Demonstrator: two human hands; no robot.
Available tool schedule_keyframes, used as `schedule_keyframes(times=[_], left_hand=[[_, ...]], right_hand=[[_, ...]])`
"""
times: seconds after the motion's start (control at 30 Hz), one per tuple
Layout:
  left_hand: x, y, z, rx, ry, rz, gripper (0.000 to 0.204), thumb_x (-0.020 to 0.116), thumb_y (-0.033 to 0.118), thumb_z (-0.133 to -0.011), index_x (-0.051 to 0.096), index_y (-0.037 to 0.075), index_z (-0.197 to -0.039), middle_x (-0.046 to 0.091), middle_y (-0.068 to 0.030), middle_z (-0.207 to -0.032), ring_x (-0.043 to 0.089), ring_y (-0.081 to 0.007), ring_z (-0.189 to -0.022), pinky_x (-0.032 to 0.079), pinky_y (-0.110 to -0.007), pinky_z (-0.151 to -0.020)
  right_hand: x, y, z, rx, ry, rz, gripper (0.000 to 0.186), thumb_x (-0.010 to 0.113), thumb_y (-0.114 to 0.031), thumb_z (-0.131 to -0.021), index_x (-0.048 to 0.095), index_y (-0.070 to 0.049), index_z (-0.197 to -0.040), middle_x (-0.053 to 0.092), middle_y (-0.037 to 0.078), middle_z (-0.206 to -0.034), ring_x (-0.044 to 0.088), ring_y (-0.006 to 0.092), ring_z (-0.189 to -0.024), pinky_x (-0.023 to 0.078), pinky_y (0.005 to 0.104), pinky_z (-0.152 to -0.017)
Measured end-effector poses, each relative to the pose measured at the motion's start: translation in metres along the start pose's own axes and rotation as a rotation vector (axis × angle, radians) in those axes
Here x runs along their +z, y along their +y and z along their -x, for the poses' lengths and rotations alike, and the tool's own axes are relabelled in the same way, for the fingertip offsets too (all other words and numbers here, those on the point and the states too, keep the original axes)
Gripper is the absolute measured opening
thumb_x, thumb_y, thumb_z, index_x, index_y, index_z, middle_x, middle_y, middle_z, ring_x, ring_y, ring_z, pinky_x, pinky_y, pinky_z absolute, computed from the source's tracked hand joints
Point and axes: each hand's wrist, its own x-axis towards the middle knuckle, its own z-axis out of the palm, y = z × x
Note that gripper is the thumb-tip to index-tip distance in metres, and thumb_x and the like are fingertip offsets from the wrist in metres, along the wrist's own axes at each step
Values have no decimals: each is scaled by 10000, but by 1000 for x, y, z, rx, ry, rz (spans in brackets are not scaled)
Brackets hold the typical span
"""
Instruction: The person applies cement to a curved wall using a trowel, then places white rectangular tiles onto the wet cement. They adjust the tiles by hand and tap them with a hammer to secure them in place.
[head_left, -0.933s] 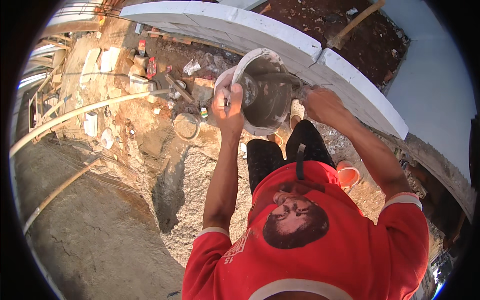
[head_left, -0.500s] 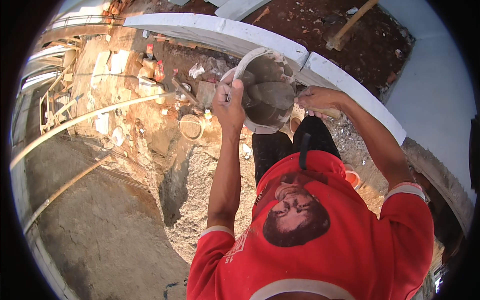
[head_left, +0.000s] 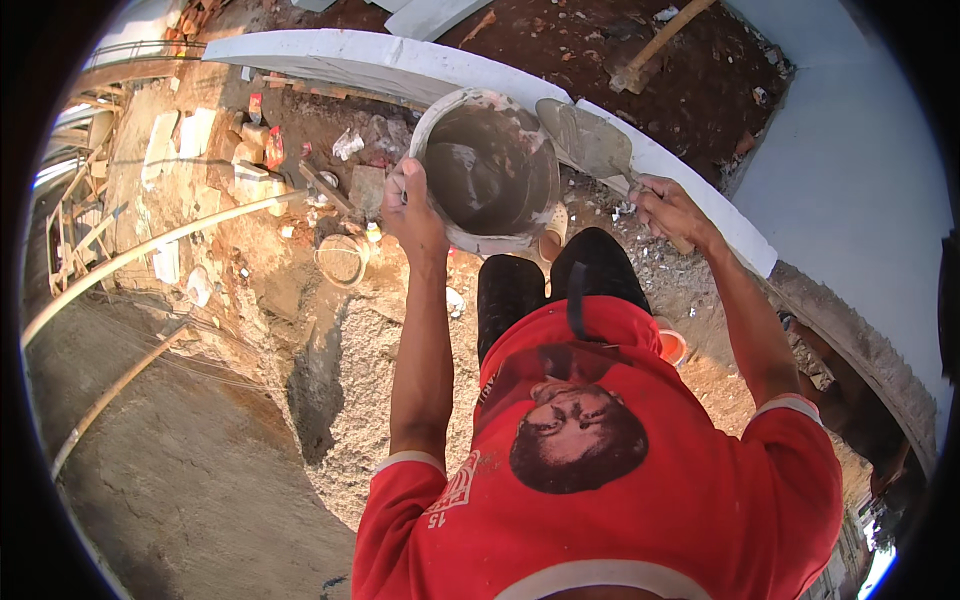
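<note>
My left hand [head_left: 413, 208] grips the left rim of a mortar-smeared bucket [head_left: 430, 125], thumb on the near side. Wet grey mortar [head_left: 478, 175] lies in it, with a hollow in the middle. My right hand [head_left: 670, 212] is closed round the wooden handle of a trowel [head_left: 590, 142]. Grey mortar coats the trowel's blade, which is just right of the bucket, above the top of a white block wall [head_left: 690, 160]. From this view I cannot tell whether the blade touches the wall.
Beyond the wall is dark soil with a wooden pole [head_left: 665, 42]. A small bucket [head_left: 342, 260] and scattered rubble lie on the left, crossed by a long pole [head_left: 165, 235]. An orange container [head_left: 672, 347] stands by my right side. A pale wall [head_left: 850, 180] rises at right.
The trowel has come out of the bucket and moved right, over toward the wall, with my right hand. My left hand keeps its hold on the rim; the view has shifted slightly.
</note>
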Motion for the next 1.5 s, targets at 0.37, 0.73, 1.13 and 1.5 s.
schedule_keyframes(times=[0.37, 0.73, 1.13, 1.5], left_hand=[[-39, -17, 8, 15, 226, 83, 339, 649, 249, -1059, 546, 86, -780, 615, 19, -851, 472, -43, -758, 401, -224, -692], [-53, -8, 1, 19, 273, 90, 403, 653, 292, -1057, 486, 118, -733, 569, 41, -748, 448, -44, -688, 390, -238, -631], [-83, -7, -39, -26, 175, 97, 325, 679, 291, -1037, 581, 73, -816, 602, 30, -818, 473, -49, -742, 404, -243, -684], [-112, -5, -58, -4, 137, 94, 272, 673, 289, -1039, 638, 51, -912, 544, 53, -831, 430, -46, -758, 364, -243, -686]], right_hand=[[-8, 29, -18, -270, 448, 1037, 426, 608, -388, -979, 657, -77, -1266, 684, 193, -1106, 720, 414, -915, 578, 510, -831], [8, 28, -10, -173, 557, 955, 449, 623, -383, -980, 669, -22, -1243, 704, 211, -1025, 711, 418, -924, 566, 519, -824], [88, -2, -7, 299, 444, -494, 314, 615, -346, -1005, 641, -47, -1101, 611, 45, -765, 566, 126, -546, 479, 296, -463], [92, -29, -27, 225, 514, 420, 450, 651, -390, -978, 686, 28, -1140, 720, 155, -901, 710, 222, -685, 568, 390, -611]])
